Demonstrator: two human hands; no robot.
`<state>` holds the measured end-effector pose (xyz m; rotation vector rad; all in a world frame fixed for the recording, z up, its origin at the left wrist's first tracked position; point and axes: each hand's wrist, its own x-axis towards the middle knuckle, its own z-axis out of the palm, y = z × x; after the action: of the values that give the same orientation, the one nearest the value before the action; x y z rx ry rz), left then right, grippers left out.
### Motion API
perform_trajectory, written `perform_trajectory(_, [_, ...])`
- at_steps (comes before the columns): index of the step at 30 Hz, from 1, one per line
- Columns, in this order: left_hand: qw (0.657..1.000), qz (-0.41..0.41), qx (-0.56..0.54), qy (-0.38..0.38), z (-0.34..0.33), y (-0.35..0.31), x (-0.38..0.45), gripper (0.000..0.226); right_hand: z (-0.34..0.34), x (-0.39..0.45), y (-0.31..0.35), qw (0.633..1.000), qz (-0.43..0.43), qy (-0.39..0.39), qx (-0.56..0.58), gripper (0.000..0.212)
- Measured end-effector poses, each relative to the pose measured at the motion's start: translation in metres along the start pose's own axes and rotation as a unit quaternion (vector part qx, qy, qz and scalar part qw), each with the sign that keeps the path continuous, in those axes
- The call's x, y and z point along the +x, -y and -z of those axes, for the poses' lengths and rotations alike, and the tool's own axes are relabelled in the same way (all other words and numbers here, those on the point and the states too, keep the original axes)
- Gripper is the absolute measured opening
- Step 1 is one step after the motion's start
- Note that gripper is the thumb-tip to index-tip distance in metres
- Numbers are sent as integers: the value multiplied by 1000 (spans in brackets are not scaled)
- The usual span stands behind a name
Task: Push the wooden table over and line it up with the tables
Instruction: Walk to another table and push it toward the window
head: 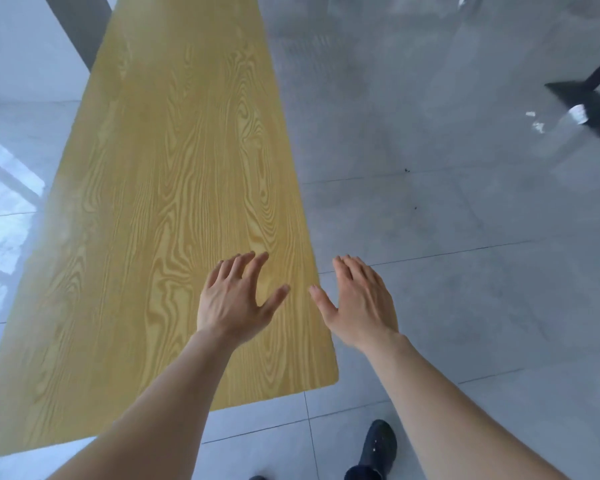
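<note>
A long wooden table (160,188) with a yellow grained top runs from the near left to the far top of the head view. My left hand (236,299) hovers over the top near its right edge, fingers spread, holding nothing. Just beyond that right edge, over the floor, my right hand (361,303) is open with its fingers together and its thumb pointing at the table's edge. Whether either hand touches the table I cannot tell. No other tabletops show in this view.
Grey floor tiles (465,271) fill the right side. A black metal leg with a flat base (589,98) stands at the far right, with white scraps (579,114) beside it. A dark grey column (80,29) rises at the top left. My dark shoe (378,448) is near the bottom.
</note>
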<state>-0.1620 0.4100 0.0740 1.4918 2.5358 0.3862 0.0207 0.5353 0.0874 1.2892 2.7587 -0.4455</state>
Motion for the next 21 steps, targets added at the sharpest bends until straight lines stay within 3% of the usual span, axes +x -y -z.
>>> perform_trajectory(11, [998, -33, 40, 23, 5, -232, 162, 79, 142, 78, -234, 1000, -23, 0, -5, 101])
perform_trajectory(14, [998, -45, 42, 33, 3, -287, 201, 81, 175, 103, -290, 999, -38, 7, -6, 88])
perform_trajectory(18, [997, -40, 44, 38, 1, -337, 264, 79, 206, 147, -341, 999, -46, 11, -10, 94])
perform_trajectory(21, [998, -41, 37, 38, -2, -358, 316, 79, 223, 191, -370, 999, -44, 16, -9, 81])
